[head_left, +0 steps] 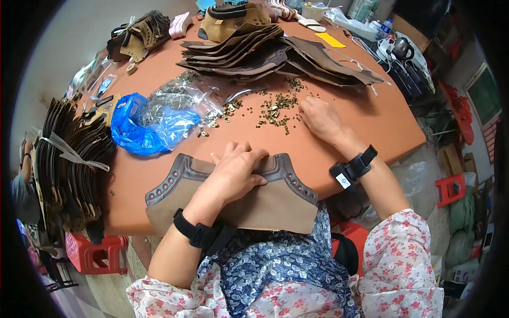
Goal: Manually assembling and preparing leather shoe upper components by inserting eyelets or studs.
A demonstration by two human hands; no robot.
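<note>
A brown shoe upper (pixel 265 209) lies at the table's near edge, with a darker leather collar and a row of eyelet holes on each side. My left hand (pixel 236 167) is palm down on it, fingers bent around the collar's top edge, thumb on the inner side. Farther right, my right hand (pixel 321 119) rests on the tabletop beside a scatter of small brass eyelets (pixel 275 108). Its fingers are curled together, and their tips are mostly hidden; whatever they may hold is too small to make out. Both wrists wear black straps.
Stacked brown leather uppers (pixel 233 55) lie across the back. A tied bundle of uppers (pixel 69 159) stands at the left edge. Beside the eyelets sits a blue plastic bag (pixel 132 127) with a clear bag of metal pieces (pixel 172 100). Red stools (pixel 98 252) stand below.
</note>
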